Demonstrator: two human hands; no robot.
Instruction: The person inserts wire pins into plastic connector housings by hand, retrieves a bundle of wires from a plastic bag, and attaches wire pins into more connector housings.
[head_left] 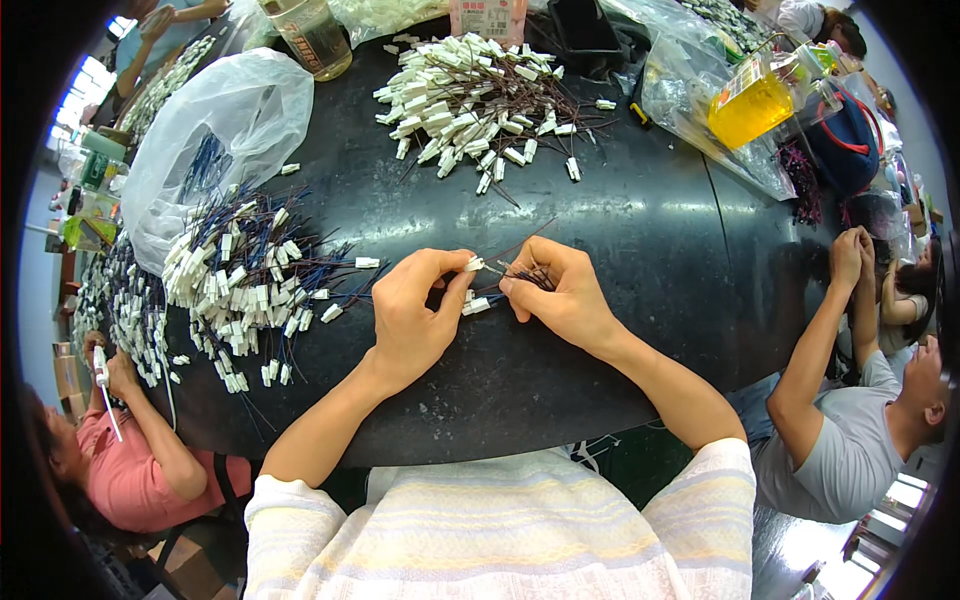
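Between the thumb and forefinger of my left hand (415, 308) is a small white plastic connector (474, 264). My right hand (562, 298) is closed on several thin dark wires (537, 278), and its thumb and fingertip pinch at a wire end beside the connector. Whether that wire sits inside the connector is too small to tell. Just below the fingertips, another white connector (476, 306) lies on the black tabletop (440, 400). A heap of white connectors with blue and brown wires (240, 265) spreads to the left of my left hand.
A second heap of wired connectors (460, 105) lies at the far side. Beside the left heap slumps a clear plastic bag (235, 110). Bottles stand at the back, one with yellow liquid (750, 105). Co-workers sit at left, in a coral shirt (150, 480), and right, in grey (850, 450).
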